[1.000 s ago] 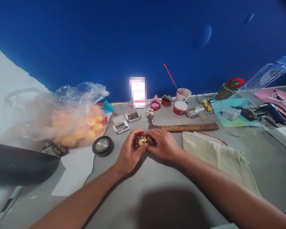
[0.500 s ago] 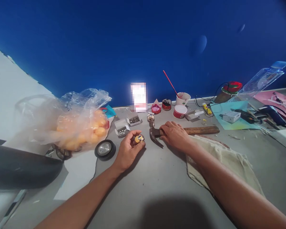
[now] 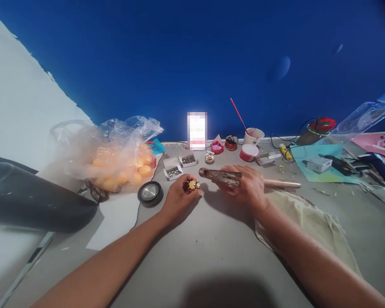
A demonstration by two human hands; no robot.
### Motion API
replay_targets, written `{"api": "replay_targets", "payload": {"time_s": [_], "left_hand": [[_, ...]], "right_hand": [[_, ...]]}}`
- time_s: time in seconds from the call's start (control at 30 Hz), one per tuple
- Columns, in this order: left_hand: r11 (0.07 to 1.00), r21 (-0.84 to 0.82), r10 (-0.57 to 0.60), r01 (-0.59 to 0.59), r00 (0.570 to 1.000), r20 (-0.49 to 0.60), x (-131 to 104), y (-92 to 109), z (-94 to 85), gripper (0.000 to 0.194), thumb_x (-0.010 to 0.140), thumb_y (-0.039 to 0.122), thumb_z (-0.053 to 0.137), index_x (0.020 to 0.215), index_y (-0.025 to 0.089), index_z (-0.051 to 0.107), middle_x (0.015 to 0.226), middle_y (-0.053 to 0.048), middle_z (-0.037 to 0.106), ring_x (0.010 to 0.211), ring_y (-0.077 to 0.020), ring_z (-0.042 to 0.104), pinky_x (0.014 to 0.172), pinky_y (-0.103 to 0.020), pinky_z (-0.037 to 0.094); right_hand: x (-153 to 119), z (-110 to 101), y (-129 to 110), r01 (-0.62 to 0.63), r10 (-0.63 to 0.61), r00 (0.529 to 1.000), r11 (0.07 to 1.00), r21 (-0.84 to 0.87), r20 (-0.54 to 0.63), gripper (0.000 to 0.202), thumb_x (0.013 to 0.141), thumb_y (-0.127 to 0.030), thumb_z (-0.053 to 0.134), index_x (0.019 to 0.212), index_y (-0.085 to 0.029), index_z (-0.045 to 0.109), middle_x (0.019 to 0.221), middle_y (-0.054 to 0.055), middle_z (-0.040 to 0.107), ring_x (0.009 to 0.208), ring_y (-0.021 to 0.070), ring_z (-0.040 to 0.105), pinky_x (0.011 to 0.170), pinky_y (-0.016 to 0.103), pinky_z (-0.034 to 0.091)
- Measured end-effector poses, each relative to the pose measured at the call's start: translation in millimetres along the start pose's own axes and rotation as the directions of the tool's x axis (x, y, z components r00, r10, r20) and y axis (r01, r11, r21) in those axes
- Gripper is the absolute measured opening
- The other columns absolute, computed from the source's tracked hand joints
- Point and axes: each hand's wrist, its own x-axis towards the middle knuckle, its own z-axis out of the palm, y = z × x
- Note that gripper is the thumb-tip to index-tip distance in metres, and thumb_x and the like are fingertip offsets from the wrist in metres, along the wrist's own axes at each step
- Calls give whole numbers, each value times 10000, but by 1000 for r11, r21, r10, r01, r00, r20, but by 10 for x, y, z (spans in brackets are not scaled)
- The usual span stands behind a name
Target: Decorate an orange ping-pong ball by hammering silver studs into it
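Between the thumb and fingers of my left hand (image 3: 179, 197) is a small yellow ball (image 3: 193, 185) with shiny metal studs on it. My right hand (image 3: 246, 184) is closed round a claw hammer (image 3: 220, 174) near its head, and the wooden handle sticks out to the right. The hammer head is raised off the table, just right of the yellow ball and apart from it. Beyond my left hand stand two small open boxes of shiny metal studs (image 3: 174, 172). Another studded ball (image 3: 209, 157) rests on the table behind the hammer.
A plastic bag of yellow balls (image 3: 122, 167) and a black round weight (image 3: 150, 193) lie to the left. A cloth (image 3: 301, 226) is under my right forearm. At the back stand a lit phone (image 3: 197, 130), a red-and-white tub (image 3: 248, 152) and a paper cup (image 3: 254, 136).
My right hand has lifted the hammer head off the table and turned it toward the yellow ball. My left hand still holds the ball. The view has shifted slightly left.
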Motion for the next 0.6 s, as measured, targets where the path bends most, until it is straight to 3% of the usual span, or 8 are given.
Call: {"api": "replay_targets", "payload": {"time_s": [0.17, 0.3, 0.47, 0.6], "left_hand": [[999, 18, 31, -31, 999, 13, -6, 25, 7, 259, 698, 241, 757, 944, 187, 695, 816, 10, 667, 722, -151, 583, 675, -271, 466], [1000, 24, -2, 1, 1000, 23, -3, 29, -10, 279, 720, 248, 748, 988, 187, 701, 765, 22, 656, 688, -145, 574, 653, -266, 455], [998, -59, 0, 3, 998, 57, 4, 44, -36, 287, 712, 257, 769, 980, 179, 705, 781, 9, 674, 703, -145, 580, 650, -258, 450], [999, -44, -19, 23, 996, 89, 13, 63, -56, 339, 732, 268, 767, 1052, 167, 721, 754, 15, 658, 670, -136, 557, 630, -253, 437]], "right_hand": [[-34, 4, -118, 98, -98, 995, 995, 29, -4, 229, 902, -414, 682, 936, -217, 794, 727, 47, 743, 623, 191, 626, 629, 322, 370], [-31, -15, -100, 79, -75, 990, 996, 31, -117, 262, 911, -438, 673, 952, -216, 805, 806, 70, 779, 679, 205, 668, 663, 319, 422], [-15, -41, -104, 77, -77, 997, 997, 10, -13, 255, 884, -432, 683, 857, -207, 801, 694, 53, 741, 589, 190, 625, 599, 315, 387], [-2, -57, -133, 23, -20, 989, 1000, 17, -144, 277, 897, -454, 669, 909, -218, 813, 733, 57, 758, 656, 201, 658, 643, 307, 412]]}}
